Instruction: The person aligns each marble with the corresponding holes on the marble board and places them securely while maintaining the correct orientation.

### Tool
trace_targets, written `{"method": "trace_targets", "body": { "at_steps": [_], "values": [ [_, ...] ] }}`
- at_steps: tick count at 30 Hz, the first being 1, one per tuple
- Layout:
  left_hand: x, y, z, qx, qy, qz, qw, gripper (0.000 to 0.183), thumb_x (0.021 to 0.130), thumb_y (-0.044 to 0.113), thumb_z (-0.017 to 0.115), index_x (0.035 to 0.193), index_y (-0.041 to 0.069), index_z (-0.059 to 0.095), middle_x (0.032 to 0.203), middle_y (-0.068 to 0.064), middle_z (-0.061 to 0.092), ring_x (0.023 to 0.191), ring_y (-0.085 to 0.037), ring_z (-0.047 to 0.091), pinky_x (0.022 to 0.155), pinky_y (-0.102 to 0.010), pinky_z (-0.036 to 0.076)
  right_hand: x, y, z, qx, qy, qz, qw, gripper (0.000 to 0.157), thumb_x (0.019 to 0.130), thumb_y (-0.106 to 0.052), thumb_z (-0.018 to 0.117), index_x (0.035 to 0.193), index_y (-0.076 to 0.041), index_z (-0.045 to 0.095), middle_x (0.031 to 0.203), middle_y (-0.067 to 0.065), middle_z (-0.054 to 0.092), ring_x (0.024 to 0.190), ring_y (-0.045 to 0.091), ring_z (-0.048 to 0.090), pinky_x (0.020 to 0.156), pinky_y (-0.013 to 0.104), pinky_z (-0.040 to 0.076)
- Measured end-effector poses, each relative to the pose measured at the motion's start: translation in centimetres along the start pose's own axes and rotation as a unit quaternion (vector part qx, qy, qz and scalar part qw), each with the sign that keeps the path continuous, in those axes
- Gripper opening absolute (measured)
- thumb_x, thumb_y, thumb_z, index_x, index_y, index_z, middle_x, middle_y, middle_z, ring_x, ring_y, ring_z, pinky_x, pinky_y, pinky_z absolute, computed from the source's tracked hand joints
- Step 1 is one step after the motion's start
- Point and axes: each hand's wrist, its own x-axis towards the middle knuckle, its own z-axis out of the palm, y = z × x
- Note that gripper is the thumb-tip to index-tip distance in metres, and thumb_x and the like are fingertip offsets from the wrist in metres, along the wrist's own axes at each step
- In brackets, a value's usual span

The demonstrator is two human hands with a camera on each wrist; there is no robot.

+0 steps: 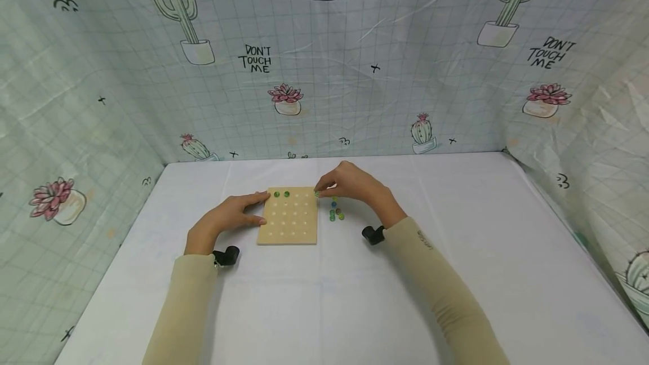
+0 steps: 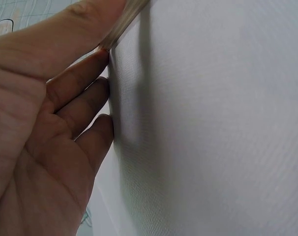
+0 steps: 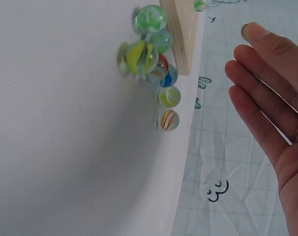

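A square wooden board with rows of small hollows lies on the table. Two green marbles sit in its far row, toward the left. My left hand rests at the board's left side, index finger by the far corner and thumb lower on the edge. In the left wrist view the other fingers are loosely bent. Over the board's far right corner, my right hand pinches a marble between thumb and fingertips, mostly covered by them. Loose glass marbles lie close to the board's right side.
The loose marbles include a blue one and an orange-striped one. A white cloth covers the table. Behind it hangs a curtain printed with cactus drawings. Each wrist carries a small black camera.
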Motion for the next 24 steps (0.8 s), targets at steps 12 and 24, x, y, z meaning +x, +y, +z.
{"method": "trace_targets", "body": {
  "at_steps": [12, 24],
  "values": [
    [0.2, -0.4, 0.1, 0.004, -0.002, 0.002, 1.0000, 0.083, 0.090, 0.037, 0.077, 0.159, 0.013, 0.037, 0.163, -0.018, 0.031, 0.151, -0.040, 0.025, 0.121, -0.058, 0.026, 1.7, -0.3, 0.8, 0.024, 0.005, 0.012, 1.000, 0.017, 0.091, -0.018, 0.079, 0.107, -0.012, 0.082, 0.102, -0.003, 0.079, 0.092, 0.008, 0.074, 0.080, 0.017, 0.057],
    [0.4, -0.4, 0.1, 0.001, -0.002, -0.002, 1.0000, 0.084, 0.089, 0.040, 0.078, 0.159, 0.015, 0.038, 0.163, -0.016, 0.031, 0.152, -0.038, 0.026, 0.121, -0.058, 0.026, 3.0, -0.4, 1.7, 0.066, 0.021, 0.042, 0.997, 0.018, 0.092, -0.022, 0.078, 0.107, -0.013, 0.082, 0.099, -0.004, 0.079, 0.084, 0.001, 0.071, 0.077, 0.018, 0.057]
  ]
}}
